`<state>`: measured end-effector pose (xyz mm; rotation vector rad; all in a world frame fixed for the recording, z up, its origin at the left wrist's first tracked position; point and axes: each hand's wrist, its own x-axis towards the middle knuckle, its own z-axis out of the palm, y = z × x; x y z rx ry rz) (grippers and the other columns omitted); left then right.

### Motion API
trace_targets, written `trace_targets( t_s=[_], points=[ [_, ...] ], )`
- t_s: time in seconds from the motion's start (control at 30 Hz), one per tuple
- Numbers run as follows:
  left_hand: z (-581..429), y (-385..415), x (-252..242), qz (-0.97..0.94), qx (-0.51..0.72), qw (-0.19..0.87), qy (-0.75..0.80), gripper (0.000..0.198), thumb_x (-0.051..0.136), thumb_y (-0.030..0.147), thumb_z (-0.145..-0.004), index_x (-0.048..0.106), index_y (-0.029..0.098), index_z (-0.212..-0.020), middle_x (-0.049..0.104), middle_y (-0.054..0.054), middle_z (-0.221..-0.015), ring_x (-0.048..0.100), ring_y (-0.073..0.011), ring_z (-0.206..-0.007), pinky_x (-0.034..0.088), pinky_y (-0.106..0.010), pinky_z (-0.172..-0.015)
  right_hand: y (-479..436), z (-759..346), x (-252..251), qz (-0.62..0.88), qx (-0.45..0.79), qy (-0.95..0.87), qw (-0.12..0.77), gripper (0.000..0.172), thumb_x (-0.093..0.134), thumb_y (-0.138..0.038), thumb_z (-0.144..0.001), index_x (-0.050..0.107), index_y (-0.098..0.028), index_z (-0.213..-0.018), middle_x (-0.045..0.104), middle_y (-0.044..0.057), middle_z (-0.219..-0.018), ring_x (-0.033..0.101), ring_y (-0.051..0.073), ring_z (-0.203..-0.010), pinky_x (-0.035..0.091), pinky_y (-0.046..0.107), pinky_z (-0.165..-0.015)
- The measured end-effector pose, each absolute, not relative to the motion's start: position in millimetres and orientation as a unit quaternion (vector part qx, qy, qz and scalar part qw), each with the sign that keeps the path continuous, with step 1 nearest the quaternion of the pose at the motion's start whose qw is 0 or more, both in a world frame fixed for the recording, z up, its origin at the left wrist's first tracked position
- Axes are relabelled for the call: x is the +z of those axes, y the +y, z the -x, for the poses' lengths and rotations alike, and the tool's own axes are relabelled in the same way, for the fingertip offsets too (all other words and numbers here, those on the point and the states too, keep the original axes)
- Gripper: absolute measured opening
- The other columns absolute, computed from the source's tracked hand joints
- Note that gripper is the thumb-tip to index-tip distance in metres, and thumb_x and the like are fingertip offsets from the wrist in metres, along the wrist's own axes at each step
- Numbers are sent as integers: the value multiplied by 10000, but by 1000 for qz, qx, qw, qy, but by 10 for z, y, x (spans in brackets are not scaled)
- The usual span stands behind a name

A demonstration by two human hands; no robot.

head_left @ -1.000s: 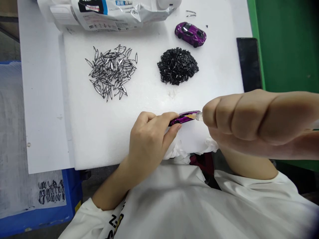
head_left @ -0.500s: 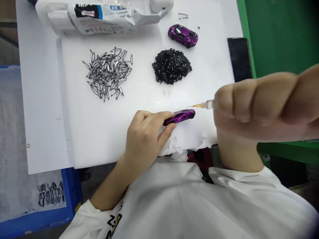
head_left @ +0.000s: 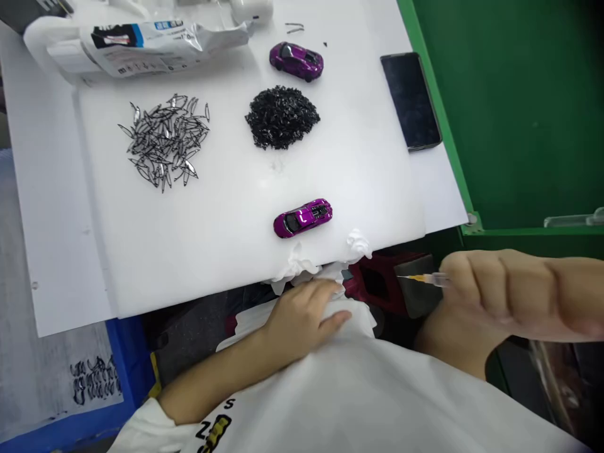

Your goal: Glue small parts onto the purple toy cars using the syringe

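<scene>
On the white board, a purple toy car (head_left: 303, 218) rests on its wheels near the front edge, with no hand on it. My left hand (head_left: 306, 318) lies over the front of the white shirt, just below crumpled white tissue (head_left: 296, 267) at the board's edge. Its thumb stands apart from the fingers and I see nothing held. Off the board to the right, my right hand (head_left: 509, 296) is closed around a clear syringe (head_left: 438, 279), whose orange needle tip points left. Most of the syringe is hidden in the fist.
A second purple car (head_left: 296, 61) stands behind a heap of small black pieces (head_left: 283, 118). Thin black-rimmed clear pieces (head_left: 165, 141) lie in a pile at left. A large tube (head_left: 155, 47) lies at the back, a phone (head_left: 411, 100) at right.
My left hand has let go of the purple car and drawn back to the shirt. My right hand, with the syringe, has moved down away from the board. The view has shifted.
</scene>
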<state>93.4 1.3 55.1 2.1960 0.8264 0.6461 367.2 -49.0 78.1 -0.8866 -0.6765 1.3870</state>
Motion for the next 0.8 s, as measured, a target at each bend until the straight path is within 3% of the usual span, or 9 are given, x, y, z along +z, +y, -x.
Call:
trace_targets(
  t_s=[0.07,0.13,0.33,0.4,0.5,0.6,0.7,0.8],
  points=[
    [-1054,-56,318,-836,208,325,390,364,552,420,-838,586,102,-1009,657,-143,-727,643,-282,-598,468,-345,-464,-360,-3439,858,222,582,-432,652,491,478,-588,-793,402,-230,-465,375,-62,-328,319,76,-245,313,273,-303],
    [-1142,-48,163,-821,181,323,434,366,548,442,-833,614,97,-937,620,-127,-616,603,-280,-508,384,-332,-398,-238,-3265,901,168,574,-486,637,474,422,-571,-836,385,-214,-526,401,-62,-370,360,66,-276,333,258,-319],
    [-1120,33,268,-772,142,426,450,151,486,254,-866,621,188,-853,662,-25,-709,607,-154,-612,446,-249,-562,-79,-3076,841,136,613,-506,592,505,398,-631,-814,385,-191,-567,359,-58,-387,336,58,-307,312,234,-334],
    [-1073,30,335,-701,167,565,401,113,546,281,-826,618,194,-816,668,-19,-830,617,-139,-748,475,-248,-691,-61,-3063,808,112,628,-496,589,516,367,-632,-827,382,-189,-563,361,-53,-394,337,61,-317,312,237,-347],
    [-1064,24,349,-414,195,828,323,147,585,316,-746,582,179,-691,637,-46,-916,587,-168,-911,453,-287,-832,-35,-3037,783,62,650,-471,593,514,408,-633,-809,380,-189,-553,378,-55,-408,359,61,-327,326,232,-361],
    [-1138,34,319,-259,153,898,321,193,537,343,-729,548,166,-652,613,-47,-756,588,-152,-729,465,-271,-683,-8,-2994,784,34,669,-450,590,522,389,-640,-812,373,-189,-550,378,-56,-416,351,56,-331,320,231,-362],
    [-1223,47,329,-248,107,906,326,230,625,358,-678,602,141,-751,573,-24,-675,517,-106,-576,400,-222,-548,16,-2951,787,40,677,-444,586,518,359,-633,-830,354,-192,-558,354,-55,-409,334,62,-344,305,235,-370],
    [-1264,58,364,-281,83,899,326,301,687,405,-623,626,130,-730,508,14,-593,413,-72,-513,315,-208,-500,40,-2921,775,45,680,-441,584,495,353,-611,-844,344,-198,-571,337,-59,-412,319,70,-349,292,238,-378]
  ],
)
